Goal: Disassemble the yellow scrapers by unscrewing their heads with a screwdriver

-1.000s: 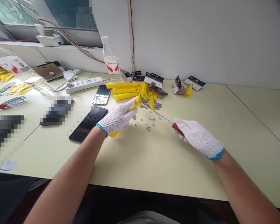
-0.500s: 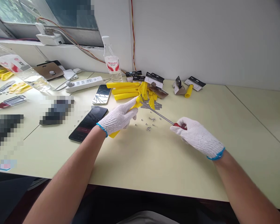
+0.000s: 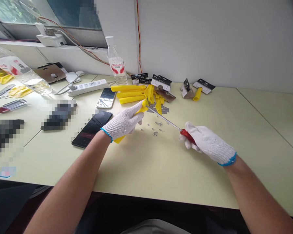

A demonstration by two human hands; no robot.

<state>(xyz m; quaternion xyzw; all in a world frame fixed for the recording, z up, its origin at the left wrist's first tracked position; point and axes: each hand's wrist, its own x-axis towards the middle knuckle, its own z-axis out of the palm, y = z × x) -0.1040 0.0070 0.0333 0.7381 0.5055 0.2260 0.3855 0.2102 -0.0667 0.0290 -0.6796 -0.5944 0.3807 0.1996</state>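
Note:
My left hand [image 3: 124, 120], in a white knit glove with a blue cuff, is closed around a yellow plastic scraper [image 3: 119, 139]. Its handle end shows below my palm and its head points away from me. In my gloved right hand [image 3: 205, 141] is a screwdriver [image 3: 164, 118], held by its red handle. The long metal shaft slants up to the left, and its tip meets the scraper's head; the exact contact is too small to make out. Several small screws [image 3: 158, 123] lie loose on the table between my hands. Grey blades [image 3: 164, 110] lie just behind them.
Several yellow scraper handles [image 3: 130, 94] and black-and-white card packaging [image 3: 161, 83] are piled at the back. Two phones [image 3: 92, 128], a power strip [image 3: 89, 87] and a water bottle [image 3: 117, 66] stand or lie left of centre. Another screwdriver [image 3: 13, 105] rests at far left.
My right hand has shifted its fingers on the screwdriver, so more of the red handle shows. The left hand and the scraper stay nearly in place.

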